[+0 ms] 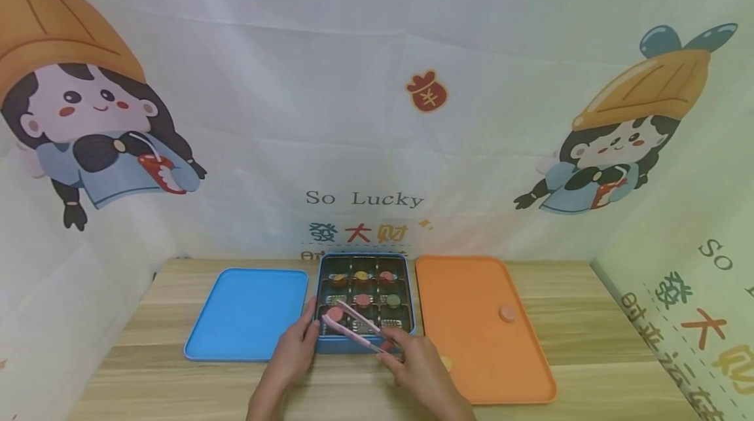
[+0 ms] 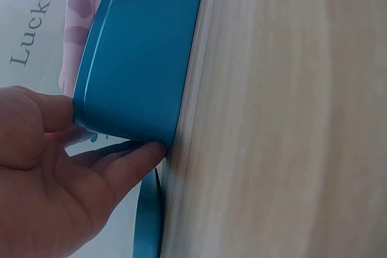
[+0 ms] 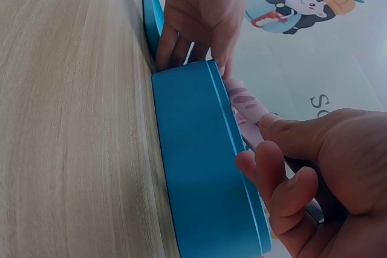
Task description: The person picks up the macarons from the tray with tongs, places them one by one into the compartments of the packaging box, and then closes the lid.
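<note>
A blue box point(image 1: 341, 345) with a black divided insert stands in the middle. My left hand point(image 1: 294, 347) rests at its front left corner, fairly straight fingers touching the side and the thumb at the rim, as the left wrist view shows. My right hand point(image 1: 419, 363) holds pink tongs point(image 1: 347, 332) with darker spots, pinched between thumb and fingers. Their tips reach over the front left compartment, on either side of a pink disc point(image 1: 334, 313). Other compartments hold a yellow disc point(image 1: 361, 275), a red disc point(image 1: 362, 300) and a green disc point(image 1: 393, 301).
Right of the box lies an orange tray point(image 1: 471, 283) with a pale pink disc point(image 1: 506, 313) and a yellow disc point(image 1: 446, 363), partly hidden by my right hand. A shallow blue tray point(image 1: 247, 313) lies to the left. A printed cloth point(image 1: 365, 165) hangs behind the wooden table point(image 1: 595, 342).
</note>
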A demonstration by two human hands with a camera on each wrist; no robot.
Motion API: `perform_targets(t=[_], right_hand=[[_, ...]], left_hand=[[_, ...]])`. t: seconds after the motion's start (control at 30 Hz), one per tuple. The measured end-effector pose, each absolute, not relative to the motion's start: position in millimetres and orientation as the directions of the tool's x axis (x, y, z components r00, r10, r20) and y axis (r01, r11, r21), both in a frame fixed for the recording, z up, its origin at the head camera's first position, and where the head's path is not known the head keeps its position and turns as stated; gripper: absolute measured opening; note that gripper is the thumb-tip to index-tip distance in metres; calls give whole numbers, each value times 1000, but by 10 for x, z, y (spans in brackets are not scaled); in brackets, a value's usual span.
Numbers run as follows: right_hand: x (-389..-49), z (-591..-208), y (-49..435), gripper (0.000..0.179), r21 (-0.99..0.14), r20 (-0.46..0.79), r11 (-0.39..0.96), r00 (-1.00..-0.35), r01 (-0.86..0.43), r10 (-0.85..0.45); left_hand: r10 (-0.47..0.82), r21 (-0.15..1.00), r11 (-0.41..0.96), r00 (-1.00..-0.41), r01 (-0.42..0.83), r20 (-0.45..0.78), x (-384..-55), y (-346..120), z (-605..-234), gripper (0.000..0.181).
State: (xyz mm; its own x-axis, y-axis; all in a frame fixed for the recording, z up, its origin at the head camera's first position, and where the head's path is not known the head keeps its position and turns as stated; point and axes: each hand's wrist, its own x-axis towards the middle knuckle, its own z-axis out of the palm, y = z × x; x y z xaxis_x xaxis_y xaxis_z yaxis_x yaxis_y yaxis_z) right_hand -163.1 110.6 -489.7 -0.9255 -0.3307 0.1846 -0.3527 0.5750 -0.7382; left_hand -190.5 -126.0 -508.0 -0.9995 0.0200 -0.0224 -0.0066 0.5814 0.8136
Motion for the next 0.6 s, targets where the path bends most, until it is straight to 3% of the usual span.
perform_targets(t=[0.6], right_hand=[[-1620, -4891, 1102, 30, -757, 187, 553, -925, -350, -330]], left_hand=[[26, 810, 586, -1000, 5, -13, -1903, -1259, -5080, 52]])
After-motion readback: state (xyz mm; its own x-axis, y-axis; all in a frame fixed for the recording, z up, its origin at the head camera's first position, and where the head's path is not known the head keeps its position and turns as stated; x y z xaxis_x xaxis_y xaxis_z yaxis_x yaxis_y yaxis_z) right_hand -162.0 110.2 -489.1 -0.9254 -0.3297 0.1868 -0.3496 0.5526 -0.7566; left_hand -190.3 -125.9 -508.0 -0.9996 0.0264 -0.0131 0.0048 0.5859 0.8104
